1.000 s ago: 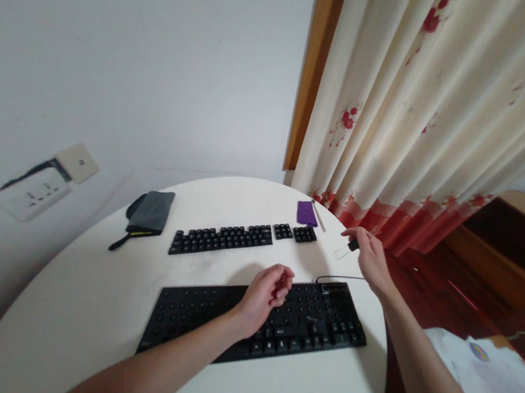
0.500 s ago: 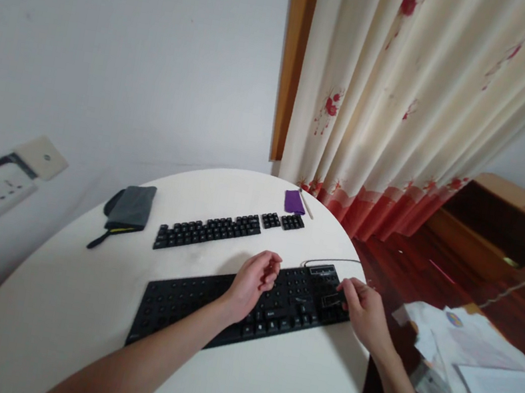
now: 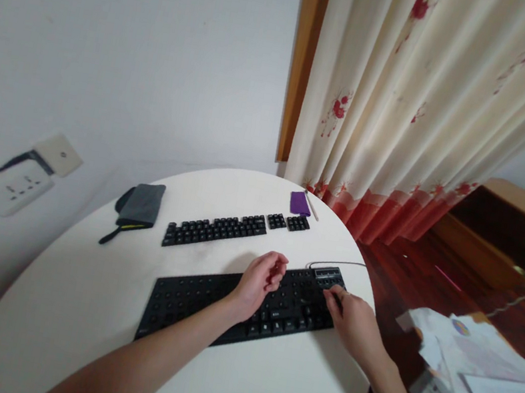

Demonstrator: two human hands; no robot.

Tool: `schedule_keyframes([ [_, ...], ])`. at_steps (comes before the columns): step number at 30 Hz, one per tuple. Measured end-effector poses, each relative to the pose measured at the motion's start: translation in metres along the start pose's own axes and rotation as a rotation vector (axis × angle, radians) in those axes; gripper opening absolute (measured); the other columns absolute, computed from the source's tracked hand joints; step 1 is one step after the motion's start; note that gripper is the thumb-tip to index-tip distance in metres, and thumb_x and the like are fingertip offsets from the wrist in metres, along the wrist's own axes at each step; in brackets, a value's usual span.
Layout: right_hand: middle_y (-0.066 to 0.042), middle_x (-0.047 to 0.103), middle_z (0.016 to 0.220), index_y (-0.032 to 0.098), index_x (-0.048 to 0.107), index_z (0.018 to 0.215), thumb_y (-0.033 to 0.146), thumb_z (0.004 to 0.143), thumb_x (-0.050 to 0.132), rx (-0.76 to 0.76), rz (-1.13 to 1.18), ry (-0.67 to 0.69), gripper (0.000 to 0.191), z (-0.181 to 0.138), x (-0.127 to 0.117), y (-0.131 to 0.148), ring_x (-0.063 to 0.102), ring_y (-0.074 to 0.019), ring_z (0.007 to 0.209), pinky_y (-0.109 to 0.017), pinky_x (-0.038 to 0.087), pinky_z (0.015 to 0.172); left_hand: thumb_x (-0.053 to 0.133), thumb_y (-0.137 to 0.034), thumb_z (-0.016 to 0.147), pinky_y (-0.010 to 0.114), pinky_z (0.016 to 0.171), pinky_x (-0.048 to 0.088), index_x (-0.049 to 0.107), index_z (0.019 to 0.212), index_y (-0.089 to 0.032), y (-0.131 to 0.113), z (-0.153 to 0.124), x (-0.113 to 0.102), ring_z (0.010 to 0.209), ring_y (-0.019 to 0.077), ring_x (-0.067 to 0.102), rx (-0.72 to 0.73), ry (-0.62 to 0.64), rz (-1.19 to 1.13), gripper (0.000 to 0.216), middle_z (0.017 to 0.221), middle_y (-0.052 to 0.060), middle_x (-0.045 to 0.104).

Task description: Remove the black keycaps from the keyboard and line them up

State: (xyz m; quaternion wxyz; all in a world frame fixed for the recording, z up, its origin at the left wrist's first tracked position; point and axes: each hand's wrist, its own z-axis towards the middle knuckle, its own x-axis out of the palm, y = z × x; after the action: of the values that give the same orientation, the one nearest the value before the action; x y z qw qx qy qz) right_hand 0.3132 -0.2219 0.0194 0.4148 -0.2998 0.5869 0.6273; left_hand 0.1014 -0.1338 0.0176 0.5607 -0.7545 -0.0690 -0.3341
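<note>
A black keyboard (image 3: 178,300) lies on the white round table, most of its keycaps off and a few still seated along its near right edge. My left hand (image 3: 260,281) hovers over its middle, fingers curled in; whatever they hold, if anything, is hidden. At the keyboard's right end, my right hand (image 3: 355,321) has thumb and fingertips pinched together just above the number pad area. Anything between those fingertips is too small to make out. Loose black keycaps (image 3: 216,229) stand in grouped rows behind the keyboard.
Behind the keycaps, a purple cloth (image 3: 300,203) lies beside a thin brush-like stick (image 3: 312,205). A grey pouch (image 3: 140,203) sits at the back left. The keyboard cable (image 3: 339,262) runs off toward the right. Papers (image 3: 480,370) are piled right of the table (image 3: 258,392).
My right hand has moved left, from the keyboard's right edge to over the number pad area. My left hand keeps its curled pose. The view has turned slightly left.
</note>
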Motion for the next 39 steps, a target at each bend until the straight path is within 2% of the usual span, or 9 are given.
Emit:
schedule_keyframes([
  [7,0.0,0.055,0.054,0.018,0.059,0.076,0.051,0.096,0.039,0.121,0.422,-0.012,0.043,0.005,0.005,-0.019,0.052,-0.0161,0.051,-0.025,0.038,0.053,0.064,-0.042,0.083,0.018,0.042,0.02,0.062,0.086,-0.013,-0.001,0.0,0.001,0.052,0.0044,0.037,0.002,0.016,0.007,0.029,0.071,-0.001,0.051],
  [14,0.001,0.054,0.054,0.018,0.058,0.076,0.052,0.095,0.04,0.128,0.413,-0.01,0.043,0.004,0.005,-0.018,0.05,-0.0153,0.05,-0.025,0.036,0.052,0.064,-0.042,0.083,0.018,0.043,0.02,0.062,0.086,-0.013,0.001,0.0,-0.001,0.052,0.0046,0.037,0.009,0.03,0.009,0.029,0.07,-0.001,0.051],
  [19,0.0,0.053,0.057,0.019,0.058,0.076,0.051,0.097,0.039,0.032,0.309,0.01,0.042,-0.003,-0.004,-0.011,0.048,-0.0157,0.052,-0.026,0.033,0.052,0.062,-0.039,0.084,0.018,0.043,0.019,0.061,0.086,-0.013,-0.001,0.0,0.002,0.052,0.005,0.037,0.002,0.009,0.026,0.026,0.071,0.0,0.05],
  [23,-0.001,0.055,0.058,0.019,0.058,0.074,0.048,0.098,0.039,-0.037,0.231,-0.021,0.042,-0.005,-0.007,-0.007,0.049,-0.0163,0.054,-0.026,0.034,0.053,0.063,-0.036,0.083,0.019,0.046,0.024,0.062,0.085,-0.014,-0.024,-0.004,0.007,0.055,0.0064,0.041,-0.021,0.035,0.129,0.022,0.074,0.001,0.052],
  [28,-0.003,0.063,0.065,0.018,0.062,0.08,0.043,0.099,0.038,-0.128,0.203,-0.024,0.039,0.001,-0.006,-0.007,0.058,-0.0183,0.06,-0.027,0.039,0.059,0.055,-0.038,0.089,0.021,0.055,0.034,0.065,0.09,-0.015,-0.08,-0.02,0.008,0.069,0.0115,0.051,0.027,0.178,0.515,0.026,0.085,0.007,0.062],
  [31,-0.004,0.067,0.072,0.018,0.064,0.083,0.037,0.099,0.039,-0.249,0.114,0.022,0.035,0.003,-0.008,-0.003,0.063,-0.0188,0.066,-0.027,0.041,0.064,0.053,-0.04,0.089,0.023,0.057,0.037,0.066,0.091,-0.016,-0.11,-0.029,-0.006,0.071,0.0137,0.053,0.111,0.143,0.75,0.028,0.087,0.007,0.065],
  [34,-0.005,0.068,0.073,0.019,0.066,0.084,0.035,0.099,0.039,-0.366,0.001,0.088,0.035,0.005,-0.01,0.001,0.064,-0.0195,0.068,-0.028,0.042,0.066,0.051,-0.042,0.087,0.024,0.057,0.038,0.066,0.09,-0.017,-0.131,-0.036,-0.037,0.071,0.0156,0.054,0.181,0.032,0.973,0.03,0.087,0.007,0.068],
  [36,-0.007,0.07,0.076,0.019,0.067,0.085,0.036,0.098,0.039,-0.349,-0.019,0.076,0.036,0.007,-0.009,0.001,0.065,-0.021,0.07,-0.029,0.042,0.067,0.051,-0.045,0.086,0.025,0.056,0.039,0.067,0.09,-0.017,-0.141,-0.041,-0.064,0.07,0.0166,0.056,0.216,-0.057,1.095,0.033,0.087,0.007,0.069],
  [39,-0.008,0.071,0.078,0.018,0.068,0.084,0.042,0.097,0.04,-0.216,0.069,0.002,0.039,0.01,-0.004,-0.005,0.066,-0.0227,0.07,-0.029,0.043,0.067,0.05,-0.047,0.085,0.027,0.061,0.042,0.067,0.091,-0.017,-0.149,-0.052,-0.109,0.07,0.0179,0.059,0.251,-0.166,1.235,0.035,0.087,0.007,0.071],
])
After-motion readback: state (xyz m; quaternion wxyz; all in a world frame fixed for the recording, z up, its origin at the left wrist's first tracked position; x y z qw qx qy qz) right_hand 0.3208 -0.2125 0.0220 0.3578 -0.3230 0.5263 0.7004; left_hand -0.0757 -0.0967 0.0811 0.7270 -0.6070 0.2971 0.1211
